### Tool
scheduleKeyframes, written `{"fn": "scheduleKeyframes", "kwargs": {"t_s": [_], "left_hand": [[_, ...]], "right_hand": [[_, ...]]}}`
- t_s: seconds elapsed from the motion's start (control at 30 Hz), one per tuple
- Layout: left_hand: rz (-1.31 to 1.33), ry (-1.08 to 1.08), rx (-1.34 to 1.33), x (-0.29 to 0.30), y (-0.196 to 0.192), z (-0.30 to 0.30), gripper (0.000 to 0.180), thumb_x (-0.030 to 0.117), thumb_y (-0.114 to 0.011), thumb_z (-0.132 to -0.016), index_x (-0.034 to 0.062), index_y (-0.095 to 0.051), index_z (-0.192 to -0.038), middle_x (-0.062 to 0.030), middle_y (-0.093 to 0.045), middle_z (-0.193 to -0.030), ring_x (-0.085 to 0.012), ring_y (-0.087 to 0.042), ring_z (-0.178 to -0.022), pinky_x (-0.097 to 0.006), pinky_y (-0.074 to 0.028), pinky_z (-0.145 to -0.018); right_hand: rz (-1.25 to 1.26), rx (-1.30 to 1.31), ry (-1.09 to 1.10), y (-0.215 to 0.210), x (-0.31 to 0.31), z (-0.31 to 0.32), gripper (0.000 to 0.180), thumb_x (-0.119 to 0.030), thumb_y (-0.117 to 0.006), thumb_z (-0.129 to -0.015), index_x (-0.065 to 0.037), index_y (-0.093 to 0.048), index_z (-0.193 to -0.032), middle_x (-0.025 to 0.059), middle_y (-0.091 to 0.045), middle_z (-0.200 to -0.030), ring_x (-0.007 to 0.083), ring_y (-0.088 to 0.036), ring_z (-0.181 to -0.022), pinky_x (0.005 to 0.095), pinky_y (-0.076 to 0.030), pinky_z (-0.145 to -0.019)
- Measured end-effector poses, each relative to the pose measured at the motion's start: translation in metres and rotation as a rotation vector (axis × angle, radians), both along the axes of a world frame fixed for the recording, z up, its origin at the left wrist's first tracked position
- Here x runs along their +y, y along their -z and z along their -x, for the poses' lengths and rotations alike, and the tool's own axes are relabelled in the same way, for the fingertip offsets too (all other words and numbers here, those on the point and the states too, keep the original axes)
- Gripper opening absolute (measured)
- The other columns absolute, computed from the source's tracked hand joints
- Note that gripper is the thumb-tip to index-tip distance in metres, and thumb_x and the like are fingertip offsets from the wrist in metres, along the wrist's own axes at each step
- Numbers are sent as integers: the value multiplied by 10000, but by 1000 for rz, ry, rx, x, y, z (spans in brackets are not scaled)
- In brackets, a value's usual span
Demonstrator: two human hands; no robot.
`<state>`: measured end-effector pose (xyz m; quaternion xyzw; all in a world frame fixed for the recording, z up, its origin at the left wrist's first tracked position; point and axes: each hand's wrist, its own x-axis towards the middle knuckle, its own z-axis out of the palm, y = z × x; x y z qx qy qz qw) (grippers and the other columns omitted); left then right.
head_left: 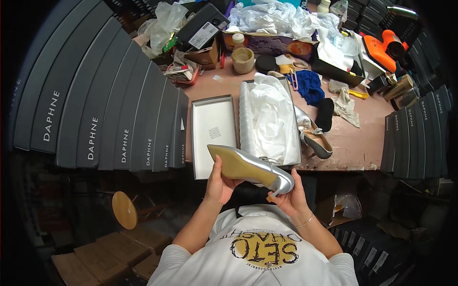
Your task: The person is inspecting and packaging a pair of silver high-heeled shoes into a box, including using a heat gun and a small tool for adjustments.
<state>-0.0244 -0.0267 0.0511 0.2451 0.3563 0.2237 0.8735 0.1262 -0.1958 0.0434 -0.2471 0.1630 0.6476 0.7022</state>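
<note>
A silver pointed-toe shoe (245, 168) is held sideways above the table's front edge, its tan sole turned toward me. My left hand (220, 185) grips it along the sole near the front half. My right hand (292, 196) holds the heel end, fingers around the small heel. Behind the shoe stands an open shoe box (296, 143) with white tissue paper (271, 114) inside. To its left lies an empty box lid (196, 138), inner side up. A second silver shoe (312, 136) rests on the table, right of the box.
Stacked dark grey shoe boxes (95, 95) wall the left side; more boxes (420, 133) stand at right. Across the back are a jar (243, 61), a blue cloth (309, 88), a black cloth (325, 114), a yellow-handled brush (358, 94) and an orange tool (379, 53).
</note>
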Motion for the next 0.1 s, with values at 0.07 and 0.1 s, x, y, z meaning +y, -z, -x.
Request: {"fn": "scheduleKeyframes", "kwargs": {"t_s": [0.07,0.1], "left_hand": [[-7,5,-35,-3,-9,0,569,556,-382,-967,110,-458,-1312,-83,-571,-1230,-238,-575,-1125,-414,-534,-867],[-32,31,-48,-2,-7,2,580,561,-364,-969,113,-439,-1331,-83,-555,-1252,-252,-560,-1149,-436,-528,-883]], "right_hand": [[-17,92,38,8,-1,0,682,-579,-375,-949,21,-513,-1243,179,-664,-981,305,-691,-820,361,-613,-647],[-12,132,42,16,-2,1,683,-599,-389,-935,-11,-514,-1260,182,-663,-996,301,-694,-800,353,-611,-655]]}}
